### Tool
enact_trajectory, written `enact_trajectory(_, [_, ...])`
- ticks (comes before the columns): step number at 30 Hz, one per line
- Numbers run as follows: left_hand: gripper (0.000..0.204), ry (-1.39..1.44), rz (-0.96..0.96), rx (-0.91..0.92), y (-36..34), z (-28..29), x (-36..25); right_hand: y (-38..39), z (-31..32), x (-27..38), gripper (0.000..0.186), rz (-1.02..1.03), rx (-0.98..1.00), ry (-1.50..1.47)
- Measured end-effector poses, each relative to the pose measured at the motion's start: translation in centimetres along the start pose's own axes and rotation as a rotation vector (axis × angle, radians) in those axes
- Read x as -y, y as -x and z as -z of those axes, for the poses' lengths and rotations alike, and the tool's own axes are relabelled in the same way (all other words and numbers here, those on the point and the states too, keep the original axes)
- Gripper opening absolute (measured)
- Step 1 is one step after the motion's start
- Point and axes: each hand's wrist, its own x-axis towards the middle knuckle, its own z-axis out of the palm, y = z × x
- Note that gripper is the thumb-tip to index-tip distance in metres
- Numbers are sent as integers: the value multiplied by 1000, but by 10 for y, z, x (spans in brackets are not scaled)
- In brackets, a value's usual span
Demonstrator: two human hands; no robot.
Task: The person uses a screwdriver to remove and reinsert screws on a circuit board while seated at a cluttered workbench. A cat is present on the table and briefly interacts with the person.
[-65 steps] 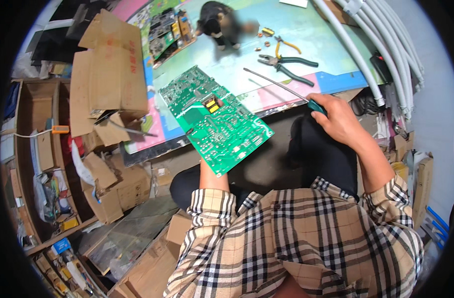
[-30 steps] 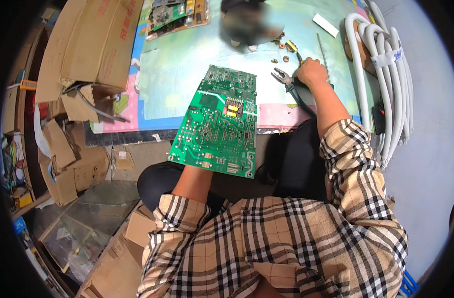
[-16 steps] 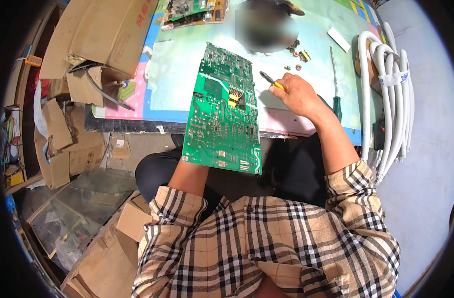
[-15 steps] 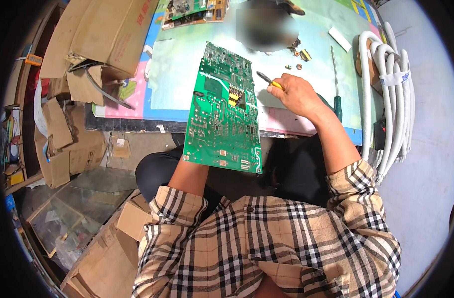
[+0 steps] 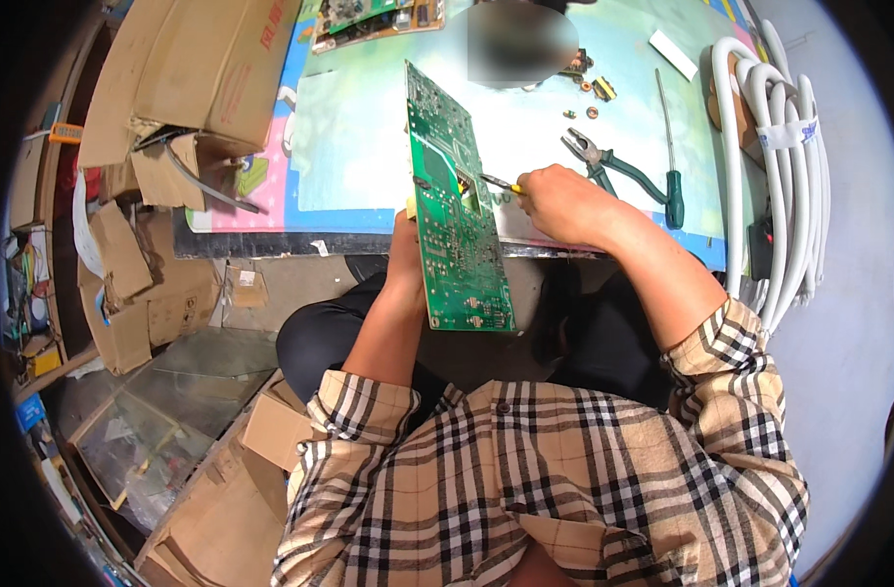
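Observation:
My left hand [image 5: 405, 247] grips a green circuit board [image 5: 457, 245] from behind at its left edge, the fingers mostly hidden. The board is tilted, solder side partly toward me, above the table's front edge. A yellow-wrapped part [image 5: 464, 186] shows at an opening in its middle. In my closed right hand [image 5: 564, 203] is a slim tool [image 5: 502, 184] with a yellow handle and dark tip; its exact kind is unclear. The tip is at the board's right edge, near that opening. Pliers [image 5: 586, 147] with green handles lie just beyond my right hand, beside a green-handled screwdriver [image 5: 674, 201].
Small loose parts [image 5: 603, 89], some copper-wound, lie farther back. Other circuit boards [image 5: 423, 18] sit at the far left, near a blurred dark shape [image 5: 522, 39]. A large cardboard box [image 5: 212, 78] stands left; a bundle of white hoses [image 5: 789, 176] is at the right.
The board has turned more edge-on and shifted slightly right. My right hand has moved the tool tip left and down to the board's edge. The pliers have come into view.

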Motion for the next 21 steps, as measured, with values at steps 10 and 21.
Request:
enact_trajectory(10, [20,-206,-131,-106,-5,-5,2,-1,9,12,25,-39,63,-5])
enact_trajectory(21, [20,-300,-122,-187,-4,-18,0,-5,14,24,15,-158,202,-131])
